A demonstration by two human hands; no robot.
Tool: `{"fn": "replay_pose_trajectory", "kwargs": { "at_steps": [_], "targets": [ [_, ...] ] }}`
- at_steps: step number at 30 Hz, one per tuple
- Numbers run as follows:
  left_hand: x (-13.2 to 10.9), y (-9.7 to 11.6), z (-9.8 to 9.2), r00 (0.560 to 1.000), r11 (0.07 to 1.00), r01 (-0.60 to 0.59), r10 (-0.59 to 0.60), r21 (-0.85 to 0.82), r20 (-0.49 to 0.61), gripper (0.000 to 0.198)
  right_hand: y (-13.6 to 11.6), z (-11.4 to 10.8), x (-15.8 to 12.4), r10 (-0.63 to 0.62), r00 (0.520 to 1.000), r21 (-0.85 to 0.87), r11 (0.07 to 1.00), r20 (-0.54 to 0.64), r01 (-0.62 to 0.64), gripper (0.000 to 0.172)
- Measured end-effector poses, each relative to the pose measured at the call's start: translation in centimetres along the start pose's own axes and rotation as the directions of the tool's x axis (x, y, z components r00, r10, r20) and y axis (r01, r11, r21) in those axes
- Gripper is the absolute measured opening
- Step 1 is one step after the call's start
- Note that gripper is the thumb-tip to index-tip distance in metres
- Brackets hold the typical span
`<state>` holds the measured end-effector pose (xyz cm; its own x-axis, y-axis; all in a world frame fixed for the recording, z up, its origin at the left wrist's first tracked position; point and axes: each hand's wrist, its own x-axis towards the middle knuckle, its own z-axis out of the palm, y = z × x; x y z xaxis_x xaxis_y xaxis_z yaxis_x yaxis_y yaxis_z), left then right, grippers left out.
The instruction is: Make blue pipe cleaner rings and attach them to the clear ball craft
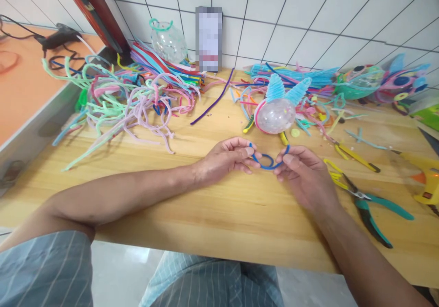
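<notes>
A short blue pipe cleaner (268, 163), bent into a U, hangs between my two hands just above the wooden table (212, 211). My left hand (226, 158) pinches its left end with fingers closed. My right hand (305, 172) pinches its right end the same way. Just behind my hands lies a clear glittery ball (274, 115) with two light blue pipe-cleaner ears on top.
A big heap of coloured pipe cleaners (137, 92) covers the back left. Teal-handled pliers (373, 211) and yellow-handled cutters (353, 153) lie to the right, by a yellow glue gun (427, 181). More finished balls (363, 80) stand at the back right, against a white tiled wall.
</notes>
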<state>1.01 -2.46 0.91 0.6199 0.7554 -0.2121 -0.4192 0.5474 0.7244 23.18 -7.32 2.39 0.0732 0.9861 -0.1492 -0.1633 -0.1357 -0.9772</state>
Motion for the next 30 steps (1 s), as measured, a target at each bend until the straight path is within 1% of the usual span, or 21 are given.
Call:
{"fn": "replay_pose_trajectory", "kwargs": {
  "at_steps": [2, 5, 8, 12, 15, 18, 21, 23, 26, 30],
  "targets": [
    [0.03, 0.02, -0.06, 1.000, 1.000, 0.004, -0.004, -0.017, 0.015, 0.034, 0.00, -0.04, -0.04, 0.000, 1.000, 0.003, 1.000, -0.011, 0.000, 0.023],
    [0.08, -0.07, -0.19, 1.000, 1.000, 0.014, -0.014, -0.007, 0.028, 0.034, -0.07, 0.08, -0.16, -0.037, 0.998, -0.032, 0.999, -0.047, 0.035, 0.022],
    [0.12, -0.24, -0.35, 0.999, 1.000, 0.026, -0.027, 0.008, 0.027, 0.036, -0.14, 0.25, -0.22, -0.075, 0.995, -0.059, 0.996, -0.067, 0.071, 0.026],
    [0.09, -0.28, -0.42, 0.998, 0.999, 0.037, -0.039, 0.029, 0.044, 0.041, -0.11, 0.27, -0.21, -0.090, 0.994, -0.047, 0.995, -0.057, 0.087, 0.026],
    [0.02, -0.20, -0.35, 0.995, 0.998, 0.057, -0.059, 0.024, 0.076, 0.044, -0.11, 0.09, -0.13, -0.039, 0.998, -0.001, 0.999, -0.041, 0.039, 0.028],
    [-0.01, -0.14, -0.25, 0.989, 0.996, 0.091, -0.093, 0.018, 0.118, 0.046, -0.30, -0.08, -0.03, 0.075, 0.997, 0.047, 0.996, 0.012, -0.075, 0.034],
    [0.00, -0.10, -0.13, 0.985, 0.994, 0.102, -0.106, 0.033, 0.134, 0.049, -0.56, -0.07, -0.03, 0.147, 0.984, 0.028, 0.988, 0.101, -0.150, 0.036],
    [-0.04, -0.05, -0.03, 0.987, 0.993, 0.099, -0.107, 0.070, 0.123, 0.052, -0.61, 0.02, -0.09, 0.155, 0.978, -0.009, 0.988, 0.142, -0.155, 0.036],
    [-0.16, 0.00, 0.11, 0.989, 0.985, 0.097, -0.112, 0.146, 0.099, 0.055, -0.35, 0.17, -0.24, 0.113, 0.984, -0.062, 0.992, 0.141, -0.106, 0.034],
    [-0.23, -0.17, 0.17, 0.991, 0.976, 0.086, -0.104, 0.200, 0.082, 0.055, 0.12, 0.42, -0.54, -0.030, 0.994, -0.188, 0.981, 0.107, 0.050, 0.027]
  ]
}}
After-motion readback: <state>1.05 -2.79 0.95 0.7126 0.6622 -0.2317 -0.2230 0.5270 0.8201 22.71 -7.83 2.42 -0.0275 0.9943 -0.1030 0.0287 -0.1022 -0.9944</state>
